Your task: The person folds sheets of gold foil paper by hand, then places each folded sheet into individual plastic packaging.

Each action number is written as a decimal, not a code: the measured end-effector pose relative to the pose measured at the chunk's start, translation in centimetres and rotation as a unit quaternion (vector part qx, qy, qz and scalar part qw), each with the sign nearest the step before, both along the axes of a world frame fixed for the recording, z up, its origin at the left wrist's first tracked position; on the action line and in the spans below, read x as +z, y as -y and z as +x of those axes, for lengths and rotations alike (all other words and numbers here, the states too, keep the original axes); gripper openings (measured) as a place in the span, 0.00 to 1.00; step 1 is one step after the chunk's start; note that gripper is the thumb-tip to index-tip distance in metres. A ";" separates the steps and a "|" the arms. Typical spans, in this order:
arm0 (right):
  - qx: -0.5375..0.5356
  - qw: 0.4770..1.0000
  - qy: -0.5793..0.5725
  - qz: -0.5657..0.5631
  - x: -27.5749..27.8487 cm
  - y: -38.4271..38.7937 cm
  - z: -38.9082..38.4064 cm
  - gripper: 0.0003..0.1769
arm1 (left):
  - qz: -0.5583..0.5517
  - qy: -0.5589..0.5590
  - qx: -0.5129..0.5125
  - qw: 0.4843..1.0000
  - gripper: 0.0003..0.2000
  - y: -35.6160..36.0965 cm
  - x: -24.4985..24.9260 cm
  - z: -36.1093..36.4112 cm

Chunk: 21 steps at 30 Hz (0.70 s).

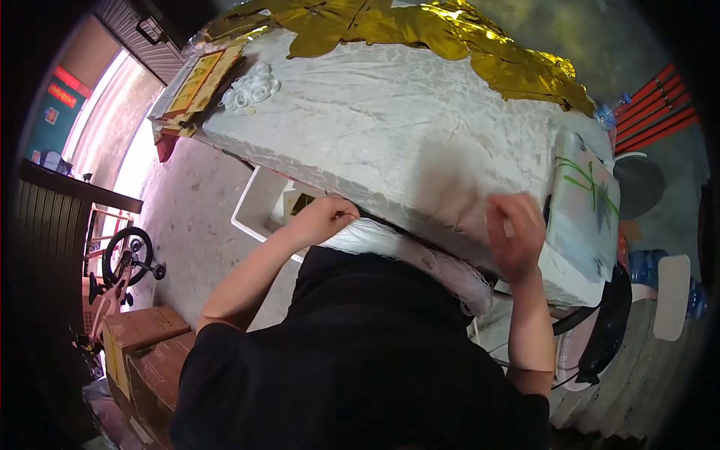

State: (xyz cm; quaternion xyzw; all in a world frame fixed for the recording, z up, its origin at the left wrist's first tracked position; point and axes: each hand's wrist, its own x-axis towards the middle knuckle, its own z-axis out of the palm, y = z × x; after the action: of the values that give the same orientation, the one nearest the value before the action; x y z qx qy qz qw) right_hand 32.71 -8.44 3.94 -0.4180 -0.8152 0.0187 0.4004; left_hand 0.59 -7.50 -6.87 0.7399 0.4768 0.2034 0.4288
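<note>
Currently left hand [324, 219] pinching white fringe [409, 253] at table [390, 127] edge; right hand [516, 236] fingers clamping cloth [450, 172]; fringe seemingly running only partway along edge.

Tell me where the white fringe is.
In the head view, the white fringe runs along the near edge of the white-covered block, between the left hand and the right hand.

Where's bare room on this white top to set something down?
Bare: the wide middle of the white cover, between the gold foil at the far edge and the left hand and right hand at the near edge. Crowded: the left corner, with white rosettes and yellow cards.
</note>
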 end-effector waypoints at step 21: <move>0.071 0.804 -0.089 -0.584 -12.4 0.1 -6.4 0.08 | -0.076 0.076 -0.036 0.994 0.01 -0.5 1.0 3.5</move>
State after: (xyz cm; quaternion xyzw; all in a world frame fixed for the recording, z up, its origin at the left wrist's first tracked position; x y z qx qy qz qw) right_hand 26.35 -8.51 -8.50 -0.5099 -0.6382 0.5572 0.1490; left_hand 4.05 -7.03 -5.83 0.7042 0.4301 0.2069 0.5257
